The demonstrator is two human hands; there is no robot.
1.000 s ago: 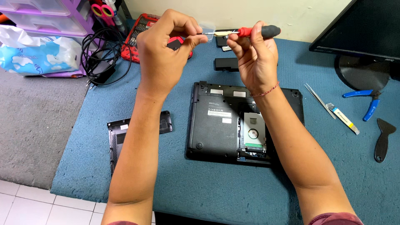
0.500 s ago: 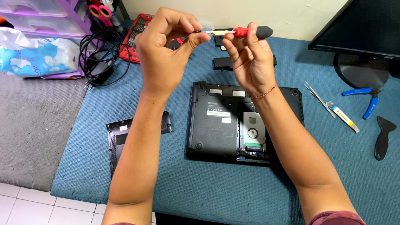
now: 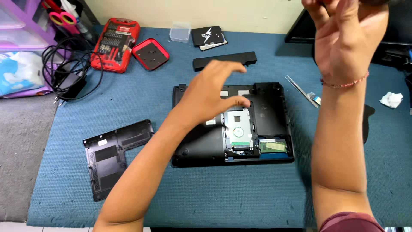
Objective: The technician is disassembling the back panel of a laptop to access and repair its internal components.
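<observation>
An upturned black laptop (image 3: pixel 193 148) lies on the blue mat (image 3: pixel 214 193) with its bottom bay exposed, showing a silver hard drive (image 3: pixel 238 129) and a green memory module (image 3: pixel 272 146). My left hand (image 3: pixel 214 92) hovers just over the laptop's middle with its fingers spread and nothing in it, the thumb near the drive's top edge. My right hand (image 3: pixel 343 38) is raised high at the upper right. Its fingers are curled around the dark handle of a screwdriver (image 3: pixel 373 2), which is almost wholly cut off by the frame's top edge.
The removed bottom cover (image 3: pixel 111 154) lies left of the laptop and a long black battery (image 3: pixel 223 60) behind it. A red bit case (image 3: pixel 116 43), its lid (image 3: pixel 150 53), tangled cables (image 3: pixel 68 73), tweezers (image 3: pixel 300 90), a paper wad (image 3: pixel 391 99) and a monitor base (image 3: pixel 300 32) ring the mat.
My hands have parted. The left hand let go of the screwdriver tip and dropped over the laptop. The right hand rose toward the top edge with the screwdriver. The view has shifted closer.
</observation>
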